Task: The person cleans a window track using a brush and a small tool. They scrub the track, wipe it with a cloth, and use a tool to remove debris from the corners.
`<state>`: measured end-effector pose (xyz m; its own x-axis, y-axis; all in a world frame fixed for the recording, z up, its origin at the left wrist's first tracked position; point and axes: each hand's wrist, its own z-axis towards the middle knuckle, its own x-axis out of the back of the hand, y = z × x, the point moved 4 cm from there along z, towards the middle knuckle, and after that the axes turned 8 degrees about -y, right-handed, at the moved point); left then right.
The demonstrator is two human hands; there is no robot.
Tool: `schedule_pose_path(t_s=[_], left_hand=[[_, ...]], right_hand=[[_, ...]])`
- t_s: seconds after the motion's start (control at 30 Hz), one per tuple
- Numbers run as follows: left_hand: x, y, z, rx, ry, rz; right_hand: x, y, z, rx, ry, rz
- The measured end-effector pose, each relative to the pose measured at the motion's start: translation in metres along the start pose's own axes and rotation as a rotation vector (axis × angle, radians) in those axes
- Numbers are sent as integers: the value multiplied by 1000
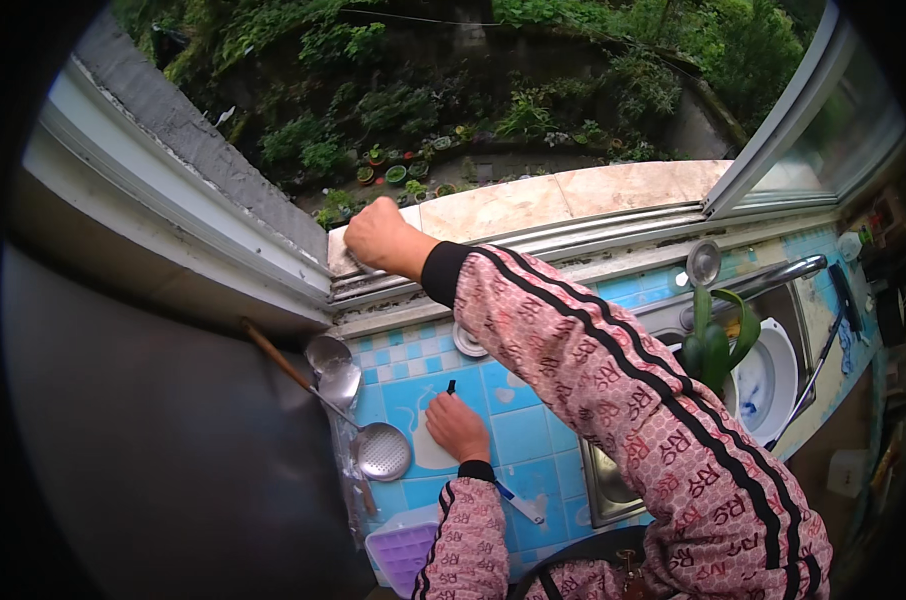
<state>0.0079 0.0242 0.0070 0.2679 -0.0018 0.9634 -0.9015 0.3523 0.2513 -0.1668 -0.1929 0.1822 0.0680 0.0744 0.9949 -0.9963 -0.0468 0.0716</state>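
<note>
My right hand (384, 234) reaches across to the left corner of the window sill (490, 214), its fingers curled against the tiles by the frame. A small pale edge shows beneath it, too hidden to name. On the blue-tiled counter (524, 435) rests my left hand (457, 427), curled with a short black end of a thin tool (451, 387) poking out past the fingers. A flat blue-and-white handle (524, 506) emerges beside the left cuff; I cannot tell whether it belongs to the same tool.
Left of my left hand lie a perforated metal skimmer (383, 451) with a wooden handle and a metal ladle (327, 352). A purple tray (402, 551) sits at the near edge. To the right are a chrome faucet (779, 274), a white basin (775, 375) and green leaves (715, 352).
</note>
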Motion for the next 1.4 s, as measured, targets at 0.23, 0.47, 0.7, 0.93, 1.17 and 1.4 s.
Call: schedule_pose_path(t_s=[0.23,0.47,0.7,0.93,1.17,1.4], left_hand=[[4,1,0,-1,3,-4],[4,7,-1,-25,26,-8],[-4,-1,-1,36,62,-57],[-15,-12,2,-19,145,-242],[-25,-67,47,571,-513,-1341],[-6,-83,44,501,-214,-1329]], right_hand=[[28,31,-62,-104,-369,50],[-3,26,-99,-336,-429,467],[-73,-37,-177,-493,-255,750],[-136,-65,-238,-571,51,726],[-103,-118,-290,-457,73,756],[-93,-204,-406,-175,-416,569]])
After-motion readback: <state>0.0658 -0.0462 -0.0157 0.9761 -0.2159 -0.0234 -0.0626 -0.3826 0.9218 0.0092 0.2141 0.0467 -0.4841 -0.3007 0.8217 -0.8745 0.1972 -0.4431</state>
